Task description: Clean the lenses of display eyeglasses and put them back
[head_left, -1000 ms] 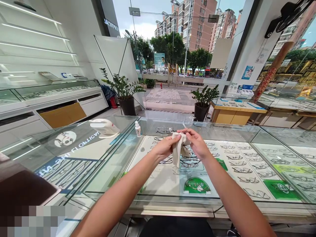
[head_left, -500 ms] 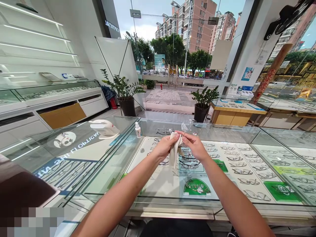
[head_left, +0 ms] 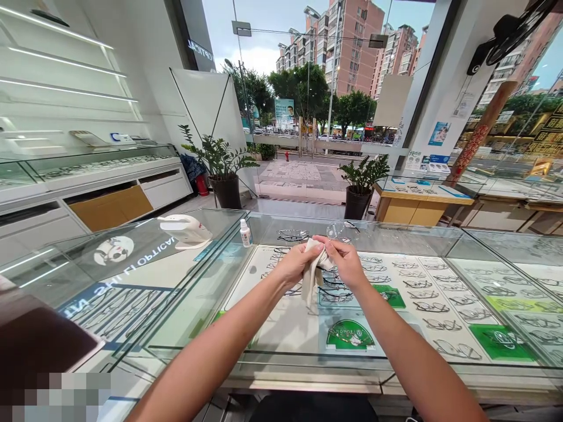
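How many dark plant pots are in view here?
2. One pot stands beyond the glass counter, left of the white bottle; the other pot is beyond it too, left of the wooden cabinet. More could be hidden.

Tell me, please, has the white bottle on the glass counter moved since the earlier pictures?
No: the white bottle keeps the same place on the glass counter.

Cloth (head_left: 311,274): coloured plain cream. Left of cloth: bottle (head_left: 245,235), coloured white. Farther left of cloth: device (head_left: 185,230), finished in white, touched with red; panel (head_left: 147,241), grounded in grey, lettered in white. Below and right of cloth: half-round card (head_left: 350,325), coloured green, lettered in white. Beyond cloth: floor pots (head_left: 226,193), toned dark brown, filled with green foliage (head_left: 220,157).
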Motion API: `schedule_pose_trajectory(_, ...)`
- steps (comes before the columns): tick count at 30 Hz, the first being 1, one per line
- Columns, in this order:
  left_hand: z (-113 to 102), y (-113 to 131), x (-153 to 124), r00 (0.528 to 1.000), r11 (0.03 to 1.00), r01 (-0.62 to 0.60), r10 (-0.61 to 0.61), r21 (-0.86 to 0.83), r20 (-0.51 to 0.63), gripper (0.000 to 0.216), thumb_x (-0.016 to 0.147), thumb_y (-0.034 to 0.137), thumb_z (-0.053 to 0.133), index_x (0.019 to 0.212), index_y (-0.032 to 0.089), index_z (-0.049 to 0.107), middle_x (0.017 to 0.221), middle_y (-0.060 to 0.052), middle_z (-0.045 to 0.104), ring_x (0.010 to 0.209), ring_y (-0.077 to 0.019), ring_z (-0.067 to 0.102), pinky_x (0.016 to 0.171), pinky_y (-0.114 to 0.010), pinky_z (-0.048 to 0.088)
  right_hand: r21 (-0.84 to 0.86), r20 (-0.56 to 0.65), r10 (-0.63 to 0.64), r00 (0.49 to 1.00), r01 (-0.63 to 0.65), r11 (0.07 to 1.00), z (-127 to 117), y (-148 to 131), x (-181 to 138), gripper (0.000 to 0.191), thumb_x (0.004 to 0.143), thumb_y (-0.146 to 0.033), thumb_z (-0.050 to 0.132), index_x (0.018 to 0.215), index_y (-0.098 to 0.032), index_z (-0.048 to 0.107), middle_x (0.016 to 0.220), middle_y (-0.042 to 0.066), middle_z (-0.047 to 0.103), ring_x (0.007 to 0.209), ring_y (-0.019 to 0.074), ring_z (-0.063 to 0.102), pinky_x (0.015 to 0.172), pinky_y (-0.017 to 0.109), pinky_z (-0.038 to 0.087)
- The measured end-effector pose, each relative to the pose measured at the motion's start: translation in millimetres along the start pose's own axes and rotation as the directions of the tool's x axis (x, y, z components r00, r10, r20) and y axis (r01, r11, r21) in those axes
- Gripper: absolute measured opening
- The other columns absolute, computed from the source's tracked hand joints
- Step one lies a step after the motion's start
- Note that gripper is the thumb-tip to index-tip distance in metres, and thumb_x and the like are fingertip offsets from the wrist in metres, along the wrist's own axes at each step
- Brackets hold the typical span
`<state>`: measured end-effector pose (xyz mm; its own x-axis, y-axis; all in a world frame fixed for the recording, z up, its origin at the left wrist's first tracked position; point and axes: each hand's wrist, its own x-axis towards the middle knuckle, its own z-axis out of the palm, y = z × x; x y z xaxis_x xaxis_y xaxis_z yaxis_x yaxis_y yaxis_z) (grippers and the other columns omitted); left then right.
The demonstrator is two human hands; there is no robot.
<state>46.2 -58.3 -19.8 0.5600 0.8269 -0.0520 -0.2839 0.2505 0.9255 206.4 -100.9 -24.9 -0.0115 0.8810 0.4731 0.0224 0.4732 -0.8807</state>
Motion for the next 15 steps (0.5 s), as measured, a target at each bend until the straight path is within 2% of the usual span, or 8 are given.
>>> schedule_pose_trajectory(3,-0.9,-4.8,0.9,0.994,0.998,0.058,-0.056,-0.014,0.089,0.056,0.062,0.059,0.095,0.077,0.012,0.068,0.068,-0.003,0.065,0.057,-0.0115,0.055,0.056,-0.024,0.041,-0.046,0.010,-0.029,1.000,0.030,0.999,-0.2,-1.7,-0.5,0.041,0.097,-0.061,0.062,0.102,-0.027,0.085,0.125,0.007,0.078,0.113,0.0298,0.068,0.106,0.045,0.048)
schedule_pose_trajectory(6,-1.5,-6.9,1.5,0.987,0.997,0.081,-0.081,0.008,0.137,0.059,0.064,0.063,0.093,0.076,0.011,0.068,0.070,-0.006,0.067,0.060,-0.0136,0.058,0.058,-0.025,0.044,-0.051,0.029,-0.038,0.999,0.039,0.998,-0.1,-3.4,-0.6,0.041,0.099,-0.060,0.060,0.113,-0.029,0.083,0.125,0.007,0.078,0.115,0.0292,0.069,0.106,0.044,0.048)
schedule_pose_trajectory(11,-3.0,-2.8,0.5,0.993,1.000,-0.001,-0.002,0.023,0.115,0.057,0.064,0.059,0.094,0.081,0.012,0.069,0.071,-0.004,0.067,0.057,-0.0116,0.056,0.055,-0.023,0.040,-0.013,0.026,-0.006,1.000,0.007,1.000,0.4,-4.3,-0.2,0.044,0.098,-0.062,0.060,0.118,-0.029,0.082,0.122,0.005,0.079,0.114,0.0286,0.069,0.103,0.042,0.050)
schedule_pose_trajectory(15,-2.5,3.3,-5.3,0.982,0.996,-0.051,0.038,0.067,0.185,0.052,0.066,0.051,0.095,0.090,0.013,0.070,0.078,-0.004,0.069,0.063,-0.0121,0.060,0.061,-0.023,0.044,0.102,0.002,0.062,0.998,-0.061,0.993,0.1,-3.5,0.0,0.042,0.097,-0.060,0.063,0.118,-0.028,0.082,0.124,0.005,0.078,0.111,0.0272,0.070,0.097,0.039,0.053)
